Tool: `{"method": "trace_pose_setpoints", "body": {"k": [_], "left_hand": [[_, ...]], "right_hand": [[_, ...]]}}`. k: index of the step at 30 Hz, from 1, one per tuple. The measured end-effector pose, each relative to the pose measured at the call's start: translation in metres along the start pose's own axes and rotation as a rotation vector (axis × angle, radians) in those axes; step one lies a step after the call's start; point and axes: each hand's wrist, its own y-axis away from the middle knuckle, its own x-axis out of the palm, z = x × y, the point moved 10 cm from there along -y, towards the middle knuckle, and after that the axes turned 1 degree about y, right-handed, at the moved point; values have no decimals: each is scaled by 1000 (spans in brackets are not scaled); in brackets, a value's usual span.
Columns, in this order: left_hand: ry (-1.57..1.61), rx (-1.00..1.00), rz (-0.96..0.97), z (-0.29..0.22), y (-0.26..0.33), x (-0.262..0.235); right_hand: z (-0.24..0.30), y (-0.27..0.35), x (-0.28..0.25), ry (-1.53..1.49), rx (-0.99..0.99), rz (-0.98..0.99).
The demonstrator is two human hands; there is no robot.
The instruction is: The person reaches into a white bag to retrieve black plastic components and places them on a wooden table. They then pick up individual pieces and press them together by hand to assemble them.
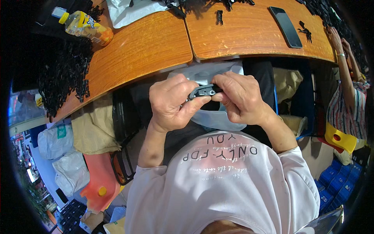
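Note:
A small black plastic part (203,91), with a light round spot on its side, is pinched between my two hands just off the table's near edge. My left hand (171,102) closes thumb and fingers on its left end. At the other end, the thumb and fingertips of my right hand (242,97) are pressed on it. Fingers cover both ends, so its exact kind is unclear. Beneath my hands a translucent plastic bag (222,121) hangs open over my lap. On the wooden table (152,41) ahead lies a single small black part (219,17).
Heaped black parts (68,66) cover the table's left end beside a drink bottle (87,28). A phone (286,27) lies right of centre near more black pieces (306,31). At the far right a co-worker's hands (337,41) touch another heap. Blue crates (341,179) stand lower right.

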Motion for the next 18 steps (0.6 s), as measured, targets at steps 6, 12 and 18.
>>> {"method": "trace_pose_setpoints", "body": {"k": [6, 12, 18], "left_hand": [[414, -230, -7, 23, 2, 12], [601, -264, 19, 37, 10, 21], [656, -312, -128, 45, 23, 21]], "right_hand": [[6, 5, -8, 62, -38, -145], [5, 9, -5, 16, -47, -161], [-1, 11, 3, -68, 0, -172]]}}
